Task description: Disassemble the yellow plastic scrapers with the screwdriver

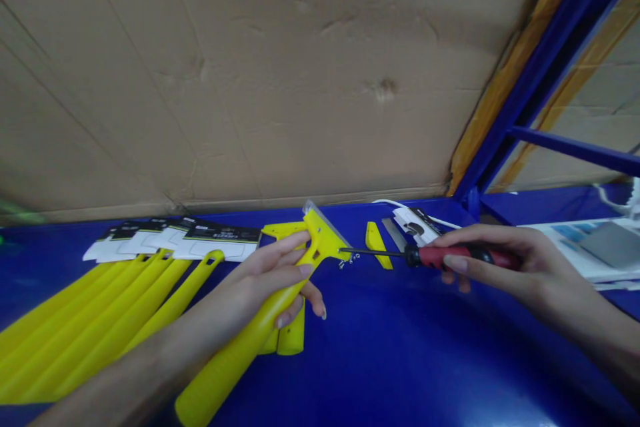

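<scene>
My left hand [273, 273] is closed around the neck of a yellow long-handled scraper [240, 340], whose wide head points up and away from me. A clear strip runs along the head's edge. In my right hand [495, 260] is a red and black screwdriver [435, 256], held level. Its tip meets the lower corner of the scraper head, at a screw spot. Several small screws [350, 261] lie on the blue table just beside that corner. A loose yellow scraper piece [377, 245] and a grey metal blade [395, 235] rest behind the screwdriver shaft.
Several yellow handles [115, 320] lie side by side at the left, with black and white cards [175, 240] behind them. More yellow parts [291, 330] are under my left hand. A cardboard wall [300, 80] and blue metal frame [520, 80] bound the blue table [400, 347].
</scene>
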A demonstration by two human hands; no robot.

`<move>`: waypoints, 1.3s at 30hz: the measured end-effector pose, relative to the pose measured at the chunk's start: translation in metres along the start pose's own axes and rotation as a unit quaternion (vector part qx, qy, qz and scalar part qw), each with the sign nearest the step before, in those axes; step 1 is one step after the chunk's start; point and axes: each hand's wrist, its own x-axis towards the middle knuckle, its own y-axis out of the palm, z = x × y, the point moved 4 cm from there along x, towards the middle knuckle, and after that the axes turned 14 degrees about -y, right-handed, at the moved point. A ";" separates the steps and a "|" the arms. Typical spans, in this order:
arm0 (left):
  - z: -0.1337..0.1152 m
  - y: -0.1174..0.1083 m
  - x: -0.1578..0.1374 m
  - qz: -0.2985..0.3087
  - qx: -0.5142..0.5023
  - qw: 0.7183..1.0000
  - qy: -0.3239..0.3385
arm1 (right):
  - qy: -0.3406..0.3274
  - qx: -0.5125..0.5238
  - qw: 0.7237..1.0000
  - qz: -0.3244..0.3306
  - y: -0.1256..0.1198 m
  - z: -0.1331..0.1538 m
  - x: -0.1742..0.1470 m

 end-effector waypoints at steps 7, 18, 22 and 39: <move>0.002 -0.001 0.007 0.002 -0.033 0.999 0.021 | -0.004 -0.011 1.000 -0.005 0.001 -0.001 0.000; -0.005 0.000 0.003 0.030 -0.059 0.998 0.008 | -0.003 0.013 1.000 -0.003 0.003 -0.002 0.001; -0.005 0.000 0.002 0.027 -0.060 0.998 -0.001 | -0.006 0.028 1.000 -0.003 0.001 -0.007 -0.001; -0.002 0.003 0.004 -0.013 -0.008 0.999 0.040 | 0.052 0.034 0.998 0.002 0.003 -0.009 -0.004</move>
